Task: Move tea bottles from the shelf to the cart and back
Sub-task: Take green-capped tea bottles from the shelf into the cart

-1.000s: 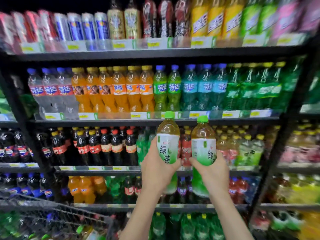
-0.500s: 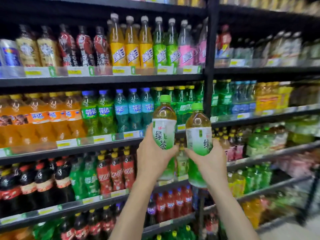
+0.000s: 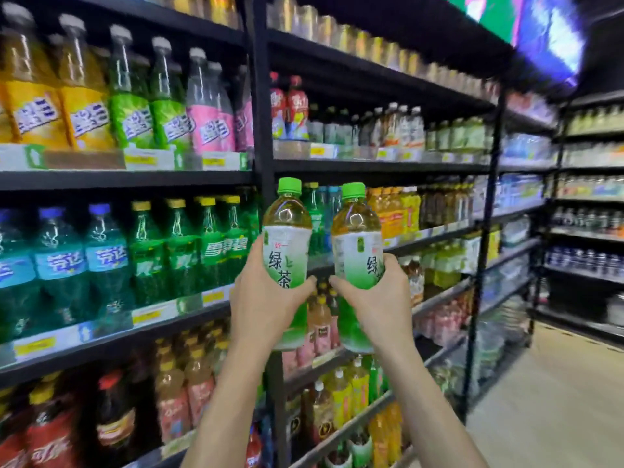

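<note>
Two green-tea bottles with green caps and white-green labels stand upright side by side in front of me. My left hand point(image 3: 266, 305) grips the left tea bottle point(image 3: 287, 244) around its lower half. My right hand point(image 3: 378, 298) grips the right tea bottle point(image 3: 357, 251) the same way. Both are held in the air in front of the black upright post point(image 3: 261, 106) between two shelf bays. The cart is out of view.
Black shelves point(image 3: 128, 179) packed with soda and juice bottles fill the left and centre. More shelf bays with tea and water bottles point(image 3: 449, 136) run away to the right. A pale floor aisle point(image 3: 553, 400) opens at the lower right. A lit screen point(image 3: 526, 25) hangs overhead.
My view has swung to the right along the shelves, and the cart at the lower left has dropped out of sight. Both hands keep holding the two bottles together in front of me.
</note>
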